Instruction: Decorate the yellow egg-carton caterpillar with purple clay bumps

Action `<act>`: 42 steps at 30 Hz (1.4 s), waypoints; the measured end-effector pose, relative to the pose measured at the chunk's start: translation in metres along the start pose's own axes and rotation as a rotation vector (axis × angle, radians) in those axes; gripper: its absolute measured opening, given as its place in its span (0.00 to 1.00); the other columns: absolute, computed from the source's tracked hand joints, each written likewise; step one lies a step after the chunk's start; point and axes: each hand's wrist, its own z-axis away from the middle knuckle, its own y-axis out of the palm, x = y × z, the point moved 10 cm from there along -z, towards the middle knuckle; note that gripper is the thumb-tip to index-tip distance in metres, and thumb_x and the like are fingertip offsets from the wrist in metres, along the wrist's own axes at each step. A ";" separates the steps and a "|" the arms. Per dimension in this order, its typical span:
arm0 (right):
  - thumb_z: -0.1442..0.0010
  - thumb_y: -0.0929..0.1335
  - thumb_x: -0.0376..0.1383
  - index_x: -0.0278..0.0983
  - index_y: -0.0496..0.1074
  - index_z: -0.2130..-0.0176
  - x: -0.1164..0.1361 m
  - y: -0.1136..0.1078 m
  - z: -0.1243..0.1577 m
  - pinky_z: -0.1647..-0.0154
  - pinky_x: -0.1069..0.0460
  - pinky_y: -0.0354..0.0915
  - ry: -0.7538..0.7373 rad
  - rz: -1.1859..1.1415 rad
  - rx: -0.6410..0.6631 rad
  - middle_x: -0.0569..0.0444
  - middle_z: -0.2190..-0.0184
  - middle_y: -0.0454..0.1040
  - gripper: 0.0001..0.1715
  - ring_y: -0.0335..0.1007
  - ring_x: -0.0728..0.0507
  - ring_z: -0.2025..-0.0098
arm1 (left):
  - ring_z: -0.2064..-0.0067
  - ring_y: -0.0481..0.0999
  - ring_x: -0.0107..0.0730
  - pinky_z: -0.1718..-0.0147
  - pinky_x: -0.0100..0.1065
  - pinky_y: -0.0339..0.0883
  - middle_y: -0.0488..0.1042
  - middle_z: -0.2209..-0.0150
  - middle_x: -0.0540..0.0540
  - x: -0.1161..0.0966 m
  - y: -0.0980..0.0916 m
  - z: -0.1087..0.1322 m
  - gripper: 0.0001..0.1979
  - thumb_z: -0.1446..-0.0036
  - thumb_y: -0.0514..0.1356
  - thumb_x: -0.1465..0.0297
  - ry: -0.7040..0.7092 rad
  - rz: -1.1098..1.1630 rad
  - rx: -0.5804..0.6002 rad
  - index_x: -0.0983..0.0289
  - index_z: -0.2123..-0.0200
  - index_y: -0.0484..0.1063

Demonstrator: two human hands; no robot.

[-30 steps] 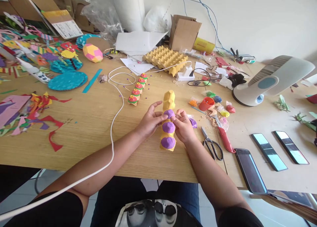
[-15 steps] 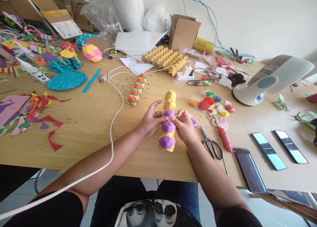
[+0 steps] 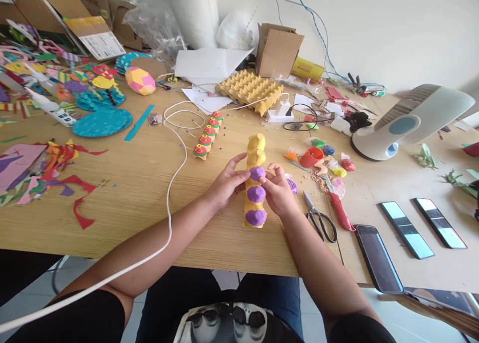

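Note:
Between my hands I hold a yellow egg-carton strip (image 3: 256, 156), tilted up from the table, its bumps in a row. Purple clay (image 3: 256, 194) caps the three bumps nearest me; the far ones are bare yellow. My left hand (image 3: 229, 182) grips the strip's left side, thumb against the third purple cap. From the right, my right hand (image 3: 277, 188) pinches the same area with its thumb on the clay. A packet of purple clay (image 3: 292, 185) lies just beyond my right hand. Farther off stands a finished-looking caterpillar strip (image 3: 208, 135) with red and green bumps.
To the right lie scissors (image 3: 321, 218), a red-handled knife (image 3: 340, 209), a red cup (image 3: 312, 157), several clay packets and phones (image 3: 378, 258). A white cable (image 3: 169, 203) crosses my left arm. An egg tray (image 3: 250, 87) and a fan (image 3: 407, 121) stand farther back.
The strip has turned slightly, its near end swinging right. My thumbs have moved a little apart on the third purple cap, showing more of it.

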 end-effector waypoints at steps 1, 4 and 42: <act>0.49 0.80 0.38 0.47 0.60 0.56 0.000 0.000 0.000 0.68 0.55 0.67 0.004 0.015 0.010 0.61 0.65 0.78 0.31 0.73 0.48 0.66 | 0.64 0.81 0.31 0.64 0.30 0.69 0.82 0.65 0.50 0.000 -0.001 0.000 0.41 0.47 0.72 0.66 0.002 -0.006 -0.011 0.54 0.33 0.58; 0.49 0.80 0.37 0.47 0.59 0.55 0.001 -0.002 -0.001 0.68 0.55 0.68 0.018 0.067 0.034 0.61 0.66 0.80 0.33 0.74 0.49 0.68 | 0.66 0.80 0.30 0.65 0.30 0.68 0.82 0.66 0.50 0.000 -0.002 0.001 0.42 0.47 0.72 0.66 0.002 -0.026 -0.030 0.55 0.33 0.57; 0.47 0.79 0.44 0.43 0.62 0.59 0.010 -0.005 -0.002 0.69 0.54 0.68 -0.008 0.280 0.100 0.61 0.73 0.78 0.26 0.72 0.50 0.74 | 0.72 0.76 0.26 0.70 0.28 0.64 0.79 0.71 0.47 -0.005 -0.001 0.002 0.34 0.47 0.72 0.63 0.038 -0.091 -0.020 0.58 0.40 0.63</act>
